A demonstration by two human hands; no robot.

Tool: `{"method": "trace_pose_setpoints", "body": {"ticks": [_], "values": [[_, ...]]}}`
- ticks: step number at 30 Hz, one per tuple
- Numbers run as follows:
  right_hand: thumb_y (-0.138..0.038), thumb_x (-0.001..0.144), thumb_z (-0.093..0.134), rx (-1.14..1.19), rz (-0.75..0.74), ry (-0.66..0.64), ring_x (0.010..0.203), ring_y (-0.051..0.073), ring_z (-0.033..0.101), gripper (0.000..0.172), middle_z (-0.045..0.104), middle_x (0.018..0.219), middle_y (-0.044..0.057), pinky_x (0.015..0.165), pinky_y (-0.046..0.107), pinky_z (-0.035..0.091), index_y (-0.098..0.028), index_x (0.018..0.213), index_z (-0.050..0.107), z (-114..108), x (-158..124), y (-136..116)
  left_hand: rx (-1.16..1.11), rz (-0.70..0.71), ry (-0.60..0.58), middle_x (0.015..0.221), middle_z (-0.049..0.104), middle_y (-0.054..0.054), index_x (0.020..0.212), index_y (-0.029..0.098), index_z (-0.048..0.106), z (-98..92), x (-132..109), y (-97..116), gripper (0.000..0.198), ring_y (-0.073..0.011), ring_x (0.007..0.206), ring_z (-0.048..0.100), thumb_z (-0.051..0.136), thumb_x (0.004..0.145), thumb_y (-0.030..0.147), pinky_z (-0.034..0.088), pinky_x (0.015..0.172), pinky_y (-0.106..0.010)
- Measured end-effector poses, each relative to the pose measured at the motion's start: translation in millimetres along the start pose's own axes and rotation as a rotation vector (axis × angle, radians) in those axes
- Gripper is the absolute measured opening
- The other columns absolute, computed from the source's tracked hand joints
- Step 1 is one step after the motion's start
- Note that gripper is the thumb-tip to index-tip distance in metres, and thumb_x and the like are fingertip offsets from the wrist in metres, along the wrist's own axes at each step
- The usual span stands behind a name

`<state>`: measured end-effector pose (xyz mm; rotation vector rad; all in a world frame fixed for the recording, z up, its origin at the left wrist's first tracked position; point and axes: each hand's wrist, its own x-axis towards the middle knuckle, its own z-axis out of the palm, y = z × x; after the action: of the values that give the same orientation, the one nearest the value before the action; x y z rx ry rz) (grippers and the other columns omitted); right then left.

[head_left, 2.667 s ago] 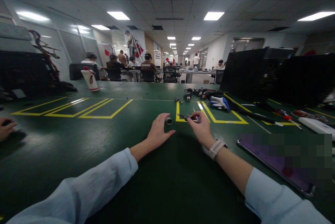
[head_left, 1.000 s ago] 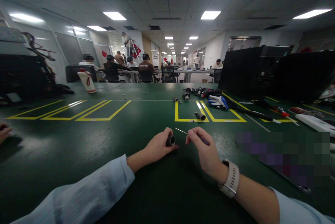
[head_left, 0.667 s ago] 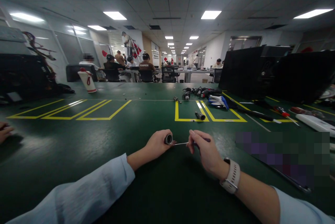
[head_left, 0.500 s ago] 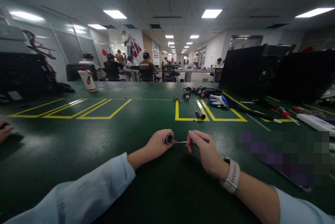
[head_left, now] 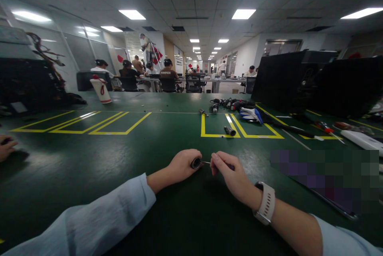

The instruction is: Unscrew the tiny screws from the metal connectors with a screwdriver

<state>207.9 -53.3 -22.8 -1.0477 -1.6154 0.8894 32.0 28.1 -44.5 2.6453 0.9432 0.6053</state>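
Note:
Wrapped in my left hand [head_left: 181, 167] is a dark hollow cylindrical part [head_left: 196, 163], its round open end turned toward me. My right hand [head_left: 229, 171] is closed around a small screwdriver [head_left: 206, 162]. The screwdriver's thin metal shaft points left and reaches the side of the cylinder; its tip is hidden there. Part of the dark handle shows behind my right fingers. Both hands are just above the green table [head_left: 119, 200]. Beyond them, a similar cylindrical part [head_left: 229, 131] lies on its side within a yellow-taped outline.
Dark metal parts [head_left: 214, 108] and a blue-and-white glove [head_left: 251, 115] lie at the back right. A red-handled screwdriver [head_left: 324, 127] and black computer cases [head_left: 278, 80] are further right. A cup [head_left: 101, 89] stands back left. Another person's hand [head_left: 6, 148] is at the left edge.
My right hand has moved slightly left with the screwdriver, so less of its shaft shows between the hands. The cylinder in my left hand has tilted a little.

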Motion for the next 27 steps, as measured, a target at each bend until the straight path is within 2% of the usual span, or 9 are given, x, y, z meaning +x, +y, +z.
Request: {"method": "trace_pose_setpoints", "body": {"ticks": [3, 8, 11, 14, 18, 21, 23, 27], "values": [[-0.038, 0.087, 0.043, 0.082, 0.057, 0.002, 0.058, 0.014, 0.049, 0.035, 0.051, 0.057, -0.001, 0.060, 0.028, 0.038, -0.018, 0.061, 0.054, 1.1, 1.0, 0.9, -0.017, 0.013, 0.005, 0.070, 0.054, 0.002, 0.072, 0.017, 0.052, -0.2, 0.0, 0.6, 0.007, -0.0124, 0.064, 0.051, 0.056, 0.076, 0.021, 0.038, 0.058, -0.024], [-0.041, 0.081, 0.050, 0.460, 0.273, 0.088, 0.055, 0.014, 0.050, 0.032, 0.052, 0.054, -0.001, 0.060, 0.029, 0.039, -0.017, 0.062, 0.055, 3.2, 7.5, 7.4, -0.087, 0.002, 0.036, 0.069, 0.053, 0.002, 0.072, 0.017, 0.052, -0.4, -0.1, -0.1, 0.010, -0.0119, 0.063, 0.051, 0.059, 0.075, 0.025, 0.039, 0.059, -0.024], [-0.044, 0.077, 0.054, 0.590, 0.364, 0.121, 0.052, 0.013, 0.049, 0.031, 0.052, 0.052, -0.001, 0.057, 0.028, 0.038, -0.017, 0.062, 0.055, 4.8, 10.1, 12.4, -0.121, 0.005, 0.035, 0.068, 0.053, 0.003, 0.070, 0.016, 0.052, -0.3, 0.4, -0.4, 0.012, -0.0115, 0.063, 0.050, 0.058, 0.075, 0.026, 0.039, 0.059, -0.023], [-0.045, 0.079, 0.053, 0.542, 0.296, 0.140, 0.053, 0.013, 0.049, 0.033, 0.052, 0.052, -0.001, 0.057, 0.028, 0.038, -0.017, 0.063, 0.056, 5.2, 8.4, 12.9, -0.116, -0.006, 0.031, 0.067, 0.053, 0.003, 0.070, 0.016, 0.052, -0.1, 1.0, -0.5, 0.011, -0.0114, 0.062, 0.050, 0.058, 0.074, 0.025, 0.038, 0.058, -0.023], [-0.043, 0.084, 0.047, 0.182, 0.093, 0.094, 0.057, 0.013, 0.049, 0.036, 0.052, 0.055, -0.001, 0.059, 0.028, 0.037, -0.018, 0.061, 0.056, 4.2, 1.7, 3.5, -0.048, -0.017, 0.025, 0.068, 0.054, 0.002, 0.071, 0.017, 0.053, 0.5, 0.8, -0.6, 0.008, -0.0121, 0.063, 0.051, 0.058, 0.075, 0.023, 0.038, 0.058, -0.023], [-0.042, 0.084, 0.047, 0.043, 0.048, 0.031, 0.057, 0.013, 0.049, 0.037, 0.051, 0.055, -0.001, 0.058, 0.028, 0.036, -0.017, 0.059, 0.056, 4.6, -0.7, -2.7, 0.013, 0.028, -0.010, 0.069, 0.054, 0.002, 0.071, 0.017, 0.053, 0.9, 0.1, -0.7, 0.006, -0.0121, 0.064, 0.051, 0.054, 0.077, 0.020, 0.038, 0.059, -0.023], [-0.042, 0.084, 0.047, 0.125, 0.098, 0.040, 0.056, 0.013, 0.049, 0.037, 0.051, 0.054, -0.001, 0.059, 0.028, 0.037, -0.017, 0.059, 0.056, 5.2, 0.7, -2.7, 0.005, 0.043, -0.011, 0.070, 0.054, 0.002, 0.072, 0.017, 0.053, 0.8, -0.1, -1.0, 0.006, -0.0119, 0.064, 0.051, 0.055, 0.077, 0.020, 0.038, 0.059, -0.023], [-0.046, 0.077, 0.055, 0.484, 0.305, 0.122, 0.053, 0.013, 0.049, 0.033, 0.052, 0.051, -0.002, 0.058, 0.028, 0.038, -0.017, 0.060, 0.056, 5.6, 7.4, 6.6, -0.099, 0.003, 0.026, 0.069, 0.053, 0.003, 0.072, 0.017, 0.052, 0.3, 0.7, -2.3, 0.011, -0.0114, 0.063, 0.051, 0.058, 0.075, 0.025, 0.039, 0.059, -0.023]]}}
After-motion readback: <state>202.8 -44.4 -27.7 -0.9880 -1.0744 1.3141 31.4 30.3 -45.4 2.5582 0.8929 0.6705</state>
